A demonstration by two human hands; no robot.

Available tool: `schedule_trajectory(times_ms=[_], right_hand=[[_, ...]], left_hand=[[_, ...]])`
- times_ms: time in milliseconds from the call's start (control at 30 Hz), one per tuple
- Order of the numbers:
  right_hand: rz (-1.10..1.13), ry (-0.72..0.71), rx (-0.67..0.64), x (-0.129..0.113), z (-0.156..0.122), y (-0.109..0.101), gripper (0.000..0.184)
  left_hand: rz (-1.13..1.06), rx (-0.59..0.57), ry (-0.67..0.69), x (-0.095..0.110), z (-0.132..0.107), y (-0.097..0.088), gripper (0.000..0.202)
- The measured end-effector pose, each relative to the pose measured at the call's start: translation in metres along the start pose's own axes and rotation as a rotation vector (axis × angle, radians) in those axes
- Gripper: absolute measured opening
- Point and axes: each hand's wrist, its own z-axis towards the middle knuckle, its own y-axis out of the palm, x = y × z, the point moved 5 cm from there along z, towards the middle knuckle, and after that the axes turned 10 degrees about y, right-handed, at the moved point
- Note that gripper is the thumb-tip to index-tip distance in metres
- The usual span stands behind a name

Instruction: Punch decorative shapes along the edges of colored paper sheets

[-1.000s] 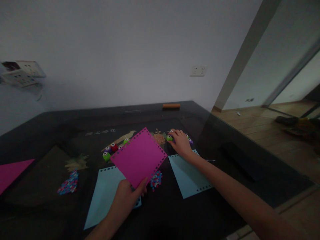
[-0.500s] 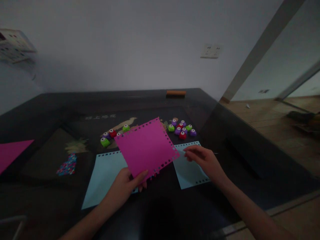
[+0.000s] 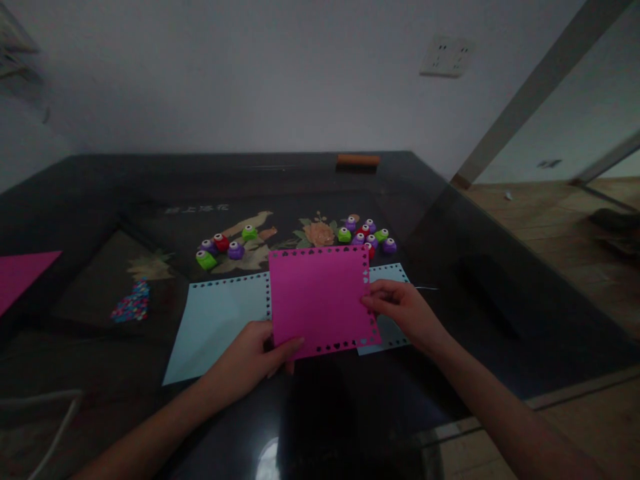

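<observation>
A magenta sheet of paper (image 3: 320, 300), with small shapes punched along three edges, is held up over the table. My left hand (image 3: 255, 353) pinches its lower left corner, thumb on top. At the right edge, my right hand (image 3: 400, 307) grips the same sheet between thumb and fingers. Behind it on the table lie a light blue sheet (image 3: 220, 327) on the left and another light blue sheet (image 3: 393, 330) on the right, both with punched borders. The magenta sheet hides part of each.
Several small eyed craft punches stand in a left group (image 3: 221, 242) and a right group (image 3: 373, 241). Colourful paper bits (image 3: 133, 303) lie in a pile at left, near another magenta sheet (image 3: 25, 273). An orange-brown bar (image 3: 358, 161) rests at the dark table's (image 3: 200, 177) back edge.
The magenta sheet has turned nearly level and shifted right. My right hand, apart from it before, has taken hold of its right edge. The camera view has tilted slightly downward.
</observation>
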Motion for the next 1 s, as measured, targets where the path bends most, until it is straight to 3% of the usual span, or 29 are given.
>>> schedule_trajectory(times_ms=[200, 367, 533, 633, 833, 1000], right_hand=[[0.012, -0.020, 0.036, -0.002, 0.001, -0.004, 0.016], [0.070, -0.023, 0.026, -0.001, 0.003, -0.004, 0.019], [0.058, -0.027, 0.089, -0.001, 0.003, -0.009, 0.018], [0.043, -0.064, 0.137, -0.002, 0.005, -0.015, 0.020], [0.144, -0.062, 0.253, 0.001, 0.007, -0.036, 0.027], [0.205, -0.050, 0.351, -0.005, 0.001, -0.076, 0.034]], left_hand=[[-0.101, 0.169, 0.052, 0.006, 0.001, -0.011, 0.040], [-0.098, 0.172, 0.092, 0.006, 0.000, -0.011, 0.037], [0.057, 0.146, 0.182, 0.009, -0.002, -0.005, 0.038], [0.249, 0.174, 0.346, 0.015, -0.006, -0.005, 0.039], [0.555, 0.335, 0.845, 0.033, -0.020, 0.000, 0.030], [0.779, 0.258, 1.048, 0.051, -0.025, 0.023, 0.019]])
